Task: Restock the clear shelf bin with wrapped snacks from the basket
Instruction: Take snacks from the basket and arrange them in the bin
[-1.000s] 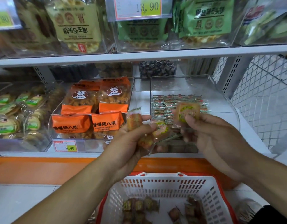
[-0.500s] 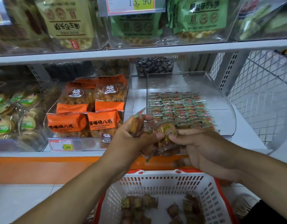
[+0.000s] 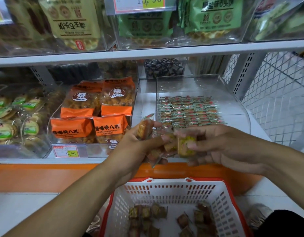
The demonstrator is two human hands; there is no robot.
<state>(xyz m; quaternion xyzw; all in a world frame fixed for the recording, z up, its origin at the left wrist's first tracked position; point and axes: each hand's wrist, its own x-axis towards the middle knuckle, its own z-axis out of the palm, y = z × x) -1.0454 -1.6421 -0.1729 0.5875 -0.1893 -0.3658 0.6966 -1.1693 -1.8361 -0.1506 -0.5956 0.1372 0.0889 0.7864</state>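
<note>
Left hand [image 3: 139,142] clutches several wrapped snacks [image 3: 144,129], right hand [image 3: 221,147] pinches one snack [image 3: 185,145], both before clear bin [image 3: 233,93], above basket [image 3: 173,190].

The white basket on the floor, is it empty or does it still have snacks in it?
Not empty. The basket holds scattered wrapped snacks on its bottom, with much white floor showing between them.

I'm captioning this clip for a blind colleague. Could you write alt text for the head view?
Left hand holds a bunch of wrapped snacks while right hand pinches one snack from it, before a clear shelf bin of neat snack rows. Below, a white basket holds more.
</note>
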